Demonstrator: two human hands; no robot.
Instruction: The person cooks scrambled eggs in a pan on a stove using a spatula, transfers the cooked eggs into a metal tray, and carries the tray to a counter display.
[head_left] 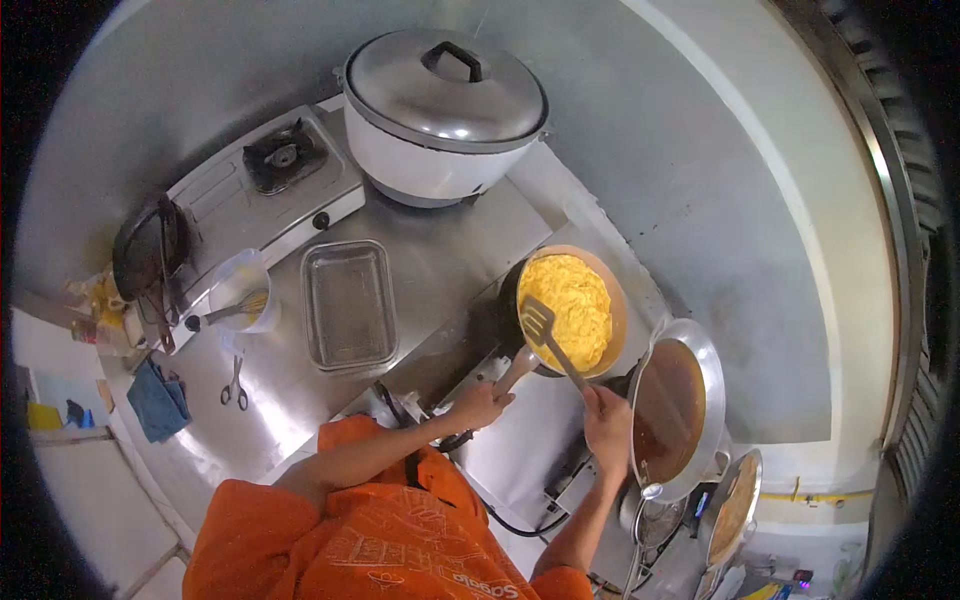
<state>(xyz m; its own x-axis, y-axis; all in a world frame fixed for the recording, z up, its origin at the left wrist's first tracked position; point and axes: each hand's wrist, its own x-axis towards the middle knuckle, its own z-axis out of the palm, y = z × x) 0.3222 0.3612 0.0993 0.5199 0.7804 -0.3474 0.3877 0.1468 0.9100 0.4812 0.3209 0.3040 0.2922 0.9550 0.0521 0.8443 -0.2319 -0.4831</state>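
A frying pan (618, 300) with a tan inside holds a round yellow layer of what looks like cooked egg (570, 300). Its handle (517, 370) points down and left, and my left hand (477, 407) is closed around the end of it. In my right hand (607, 425) is a slotted spatula (560, 352), gripped by its handle. The spatula's dark slotted head lies over the left part of the egg; whether it touches the egg I cannot tell.
Right of the pan stands a large pot of brown liquid (665, 410), with another wide pan (735, 505) beyond. A big rice cooker (440, 160) is behind. Leftward are a wire-mesh tray (350, 305), a tub with whisk (245, 290), scissors (235, 385), a cloth (158, 400) and a stove (265, 190).
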